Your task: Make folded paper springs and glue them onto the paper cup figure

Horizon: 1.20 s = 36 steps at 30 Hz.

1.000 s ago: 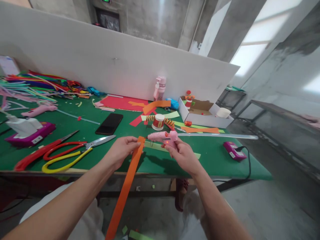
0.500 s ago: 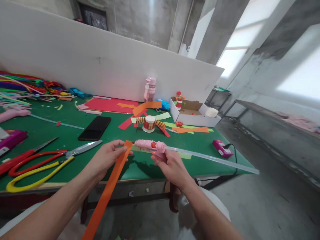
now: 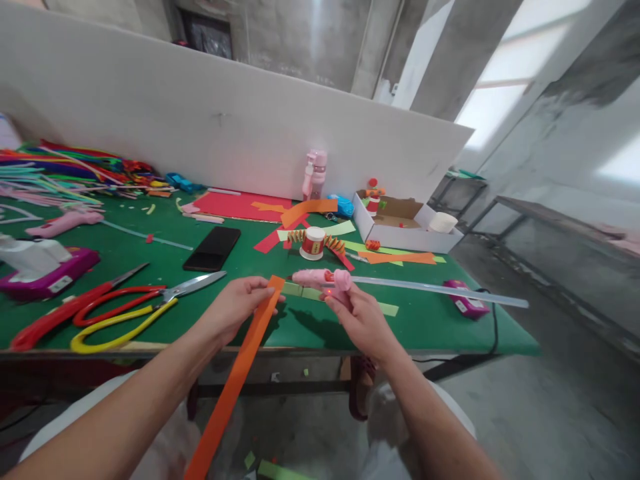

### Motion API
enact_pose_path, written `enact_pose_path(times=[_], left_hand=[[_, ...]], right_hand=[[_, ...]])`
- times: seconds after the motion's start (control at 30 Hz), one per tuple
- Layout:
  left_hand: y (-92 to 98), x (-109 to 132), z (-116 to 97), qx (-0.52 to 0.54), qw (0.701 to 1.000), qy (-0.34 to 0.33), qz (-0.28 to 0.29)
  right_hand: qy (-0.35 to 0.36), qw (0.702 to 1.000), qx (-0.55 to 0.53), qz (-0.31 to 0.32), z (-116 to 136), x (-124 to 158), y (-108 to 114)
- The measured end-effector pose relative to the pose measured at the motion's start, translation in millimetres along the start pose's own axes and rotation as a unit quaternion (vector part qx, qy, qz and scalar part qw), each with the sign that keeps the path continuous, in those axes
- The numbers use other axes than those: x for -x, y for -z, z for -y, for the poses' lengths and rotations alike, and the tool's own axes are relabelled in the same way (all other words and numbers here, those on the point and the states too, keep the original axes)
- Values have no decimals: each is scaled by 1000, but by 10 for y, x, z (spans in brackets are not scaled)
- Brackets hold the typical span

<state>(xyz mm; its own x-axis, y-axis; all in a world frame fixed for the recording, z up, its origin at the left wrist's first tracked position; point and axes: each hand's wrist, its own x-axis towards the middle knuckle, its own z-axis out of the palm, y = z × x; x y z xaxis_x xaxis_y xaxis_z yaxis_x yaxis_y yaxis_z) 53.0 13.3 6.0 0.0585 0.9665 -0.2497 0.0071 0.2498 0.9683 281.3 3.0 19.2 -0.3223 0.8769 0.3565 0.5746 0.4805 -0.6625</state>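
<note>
Glue stick (image 3: 400, 283) has been swung across the purple box (image 3: 467, 307); the glue gun (image 3: 314, 277) is gripped by the curled right hand (image 3: 367, 321), nozzle beside the orange strip (image 3: 250, 347) pinched in the left hand (image 3: 239, 308).

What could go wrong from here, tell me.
The glue gun points at the orange strip, close to the left hand; if hot, it could burn that hand. The strip's long tail might swing and tug its end off line. The glue stick juts well beyond the right hand and might catch something.
</note>
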Motion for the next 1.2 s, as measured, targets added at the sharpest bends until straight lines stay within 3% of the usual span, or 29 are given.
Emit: enact_pose_path(times=[1.2], left_hand=[[-12, -8, -23, 30, 999, 12, 10]], right_hand=[[39, 998, 40, 23, 18, -14, -80]])
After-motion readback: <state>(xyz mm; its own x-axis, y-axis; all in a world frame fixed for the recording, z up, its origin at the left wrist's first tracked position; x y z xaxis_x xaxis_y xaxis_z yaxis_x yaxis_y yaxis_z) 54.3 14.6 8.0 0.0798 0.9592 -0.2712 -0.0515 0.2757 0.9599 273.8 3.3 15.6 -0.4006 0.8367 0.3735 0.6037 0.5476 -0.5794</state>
